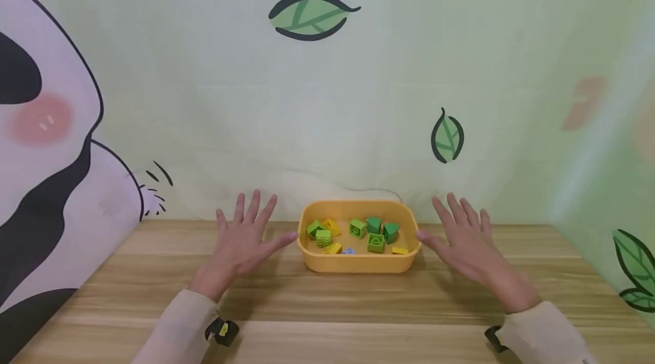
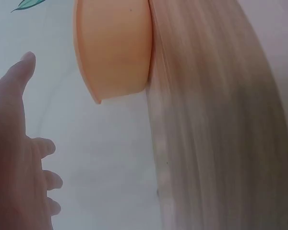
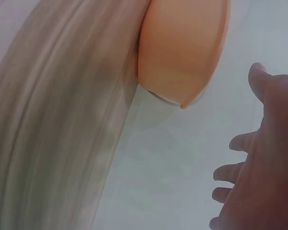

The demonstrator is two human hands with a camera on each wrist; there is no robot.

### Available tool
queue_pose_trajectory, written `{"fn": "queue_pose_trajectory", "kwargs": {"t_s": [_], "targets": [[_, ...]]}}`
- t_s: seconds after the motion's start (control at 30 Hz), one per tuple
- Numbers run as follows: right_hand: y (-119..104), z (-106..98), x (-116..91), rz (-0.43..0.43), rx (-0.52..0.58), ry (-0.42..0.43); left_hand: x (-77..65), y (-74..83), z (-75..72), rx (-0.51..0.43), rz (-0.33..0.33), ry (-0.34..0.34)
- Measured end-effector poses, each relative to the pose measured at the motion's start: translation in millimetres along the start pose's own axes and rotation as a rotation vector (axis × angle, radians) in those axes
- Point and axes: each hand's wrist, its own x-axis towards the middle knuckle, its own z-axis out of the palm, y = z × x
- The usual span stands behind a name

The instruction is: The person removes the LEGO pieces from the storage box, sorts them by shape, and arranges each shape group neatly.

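Between the two hands stands an orange-yellow plastic bin (image 1: 358, 263) on the wooden table. Inside lie several toy building blocks: light green blocks (image 1: 323, 238), dark green blocks (image 1: 391, 232), yellow blocks (image 1: 334, 248) and a partly hidden blue block (image 1: 349, 251). To the bin's left, the left hand (image 1: 244, 245) is held with fingers spread, its thumb tip near the bin's side. The right hand (image 1: 467, 244) mirrors it on the right, fingers spread and thumb tip close to the rim. Both hold nothing. Each wrist view shows the bin's outer wall (image 2: 116, 48) apart from the hand.
Behind the table (image 1: 358, 301) hangs a pale green cloth backdrop (image 1: 327, 96) with printed leaves and a panda (image 1: 46, 182) at left. Small black devices (image 1: 222, 331) are strapped at both wrists, over light sleeves (image 1: 179, 327).
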Motion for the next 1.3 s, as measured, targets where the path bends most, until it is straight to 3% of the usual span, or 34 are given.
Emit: {"fn": "queue_pose_trajectory", "kwargs": {"t_s": [0.53,0.93,1.3], "targets": [[-16,-5,15,-0.087,0.010,0.027,11.4,16.3,2.1,-0.002,0.026,0.011],[-22,-4,28,-0.226,0.077,0.020,17.0,21.7,7.9,-0.029,0.044,0.015],[-32,-7,41,-0.261,0.162,-0.042,23.2,17.9,14.7,-0.160,0.052,0.021]]}}
